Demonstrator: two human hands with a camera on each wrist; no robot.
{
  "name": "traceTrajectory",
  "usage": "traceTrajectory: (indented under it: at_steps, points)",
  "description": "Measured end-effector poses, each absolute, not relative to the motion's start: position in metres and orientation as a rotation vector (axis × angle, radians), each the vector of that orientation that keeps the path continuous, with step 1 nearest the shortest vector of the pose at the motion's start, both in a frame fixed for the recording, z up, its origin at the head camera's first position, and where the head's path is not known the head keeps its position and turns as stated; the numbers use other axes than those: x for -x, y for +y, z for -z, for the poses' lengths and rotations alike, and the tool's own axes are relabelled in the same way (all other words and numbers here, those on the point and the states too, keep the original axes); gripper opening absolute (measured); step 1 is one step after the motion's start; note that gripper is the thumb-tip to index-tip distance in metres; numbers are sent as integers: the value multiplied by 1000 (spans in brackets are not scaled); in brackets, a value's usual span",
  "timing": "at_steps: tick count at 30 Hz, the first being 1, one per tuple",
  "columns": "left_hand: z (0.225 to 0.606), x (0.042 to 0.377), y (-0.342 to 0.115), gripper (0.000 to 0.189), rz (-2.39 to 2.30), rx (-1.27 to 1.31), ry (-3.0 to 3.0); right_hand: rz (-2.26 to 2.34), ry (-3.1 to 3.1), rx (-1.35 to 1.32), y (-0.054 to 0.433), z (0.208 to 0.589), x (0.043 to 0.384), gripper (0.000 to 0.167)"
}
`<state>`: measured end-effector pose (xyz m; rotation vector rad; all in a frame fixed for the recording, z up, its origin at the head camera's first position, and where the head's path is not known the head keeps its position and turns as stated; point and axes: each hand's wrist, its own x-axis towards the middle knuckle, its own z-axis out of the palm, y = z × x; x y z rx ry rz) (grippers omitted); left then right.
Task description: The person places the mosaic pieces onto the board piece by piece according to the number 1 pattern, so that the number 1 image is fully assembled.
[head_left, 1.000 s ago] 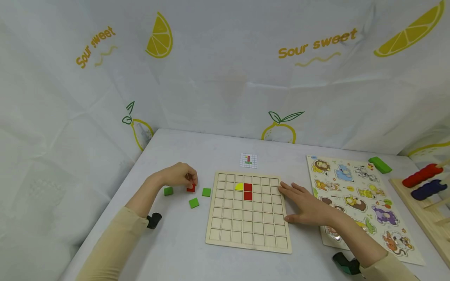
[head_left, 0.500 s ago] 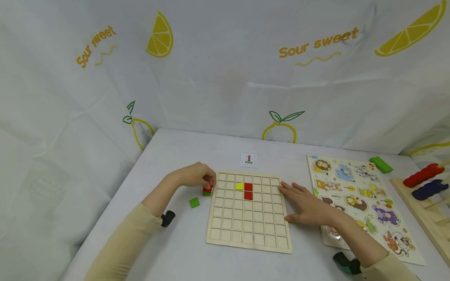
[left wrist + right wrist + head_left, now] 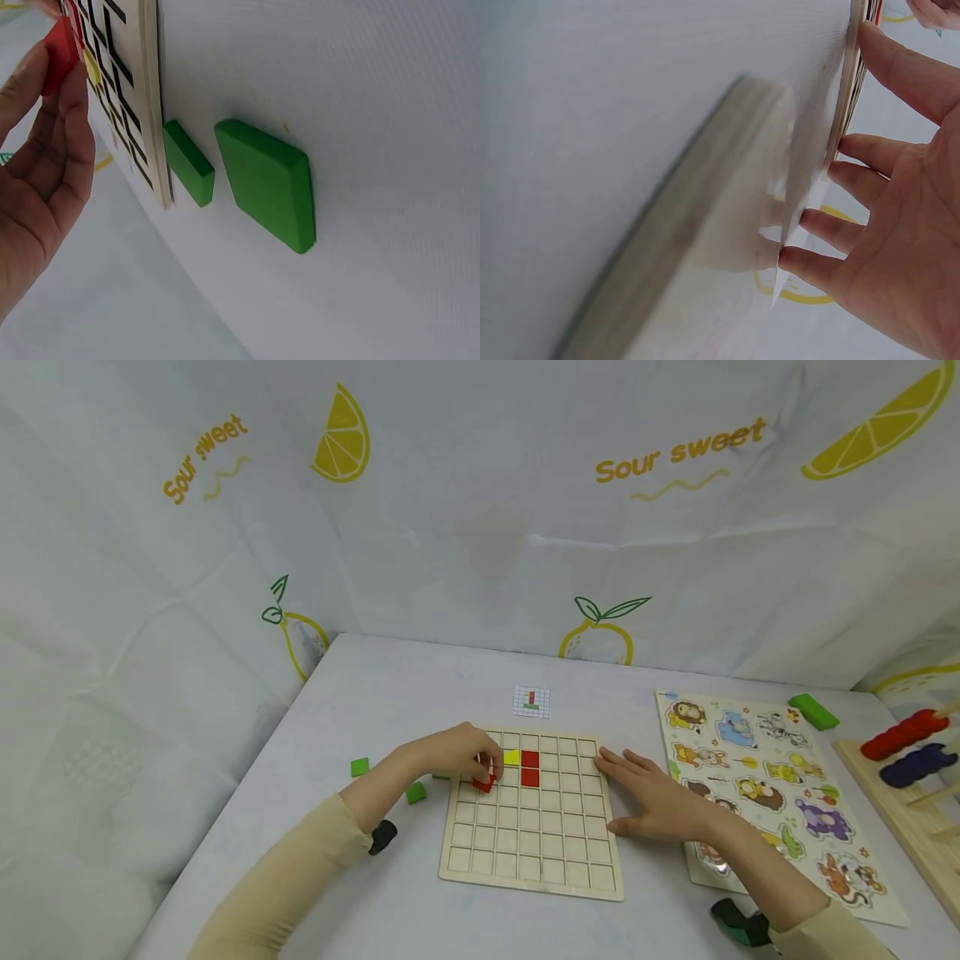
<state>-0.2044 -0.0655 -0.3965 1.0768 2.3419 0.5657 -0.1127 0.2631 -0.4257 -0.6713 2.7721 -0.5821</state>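
My left hand [image 3: 468, 752] pinches a red square tile [image 3: 61, 56] between thumb and fingers, over the left side of the wooden grid board [image 3: 517, 882]. Two red tiles [image 3: 529, 768] stand one below the other in the board's upper middle, and a yellow piece [image 3: 512, 757] with a slanted side lies left of the upper one. My right hand [image 3: 656, 797] rests with fingers spread, its fingertips and thumb touching the board's right edge. Green square tiles [image 3: 266, 184] lie on the table left of the board, one of them partly hidden behind the left hand.
A small card [image 3: 532, 702] with a coloured grid pattern lies behind the board. To the right are an animal puzzle board [image 3: 750, 760], a green block [image 3: 813, 712] and a wooden rack [image 3: 892, 810] with red and blue pieces.
My left hand has moved right with the red tile, from among the green tiles, past the board's left edge, to over its grid. The right hand has stayed in place.
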Motion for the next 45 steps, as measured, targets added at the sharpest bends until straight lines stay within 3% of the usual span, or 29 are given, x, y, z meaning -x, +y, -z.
traceTrajectory:
  at_steps: [11, 19, 45]
  points:
    - [404, 196, -35, 3, -768, -1061, 2429, 585, 2776, 690, 263, 425, 113, 88]
    - [410, 194, -21, 8, -864, -1019, 2408, 589, 2786, 723, 263, 424, 113, 88]
    - [419, 182, -14, 8, -779, -1014, 2446, 574, 2780, 673, 263, 425, 112, 88]
